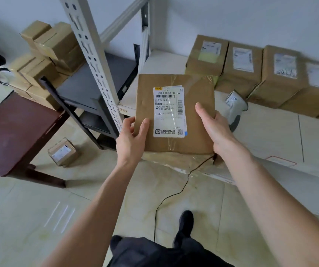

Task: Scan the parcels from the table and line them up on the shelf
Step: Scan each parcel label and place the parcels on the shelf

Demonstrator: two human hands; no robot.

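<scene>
At the front edge of the pale shelf [270,132], a flat brown parcel [197,112] is held between both hands, its white shipping label [169,111] turned upward. The left hand [131,139] grips the near left corner, thumb laid on the top face beside the label and fingers curled round the edge. The right hand [215,130] holds the right edge, thumb stretched along the top and the fingers hidden underneath.

Along the back of the shelf, four taped cartons [258,72] are lined up side by side against the wall, each labelled. A handheld scanner [234,110] lies on the shelf just right of the held parcel, between it and the row, and a dark cable [166,199] hangs from the shelf edge to the floor.

To the left, the shelf's perforated grey upright [95,60] stands close beside the parcel's left edge. Beyond it a dark table [16,130] is seen, with a heap of small brown boxes [43,58] stacked behind. One small labelled box [63,154] lies on the tiled floor by the table leg. The person's dark shoes [185,226] appear below.
</scene>
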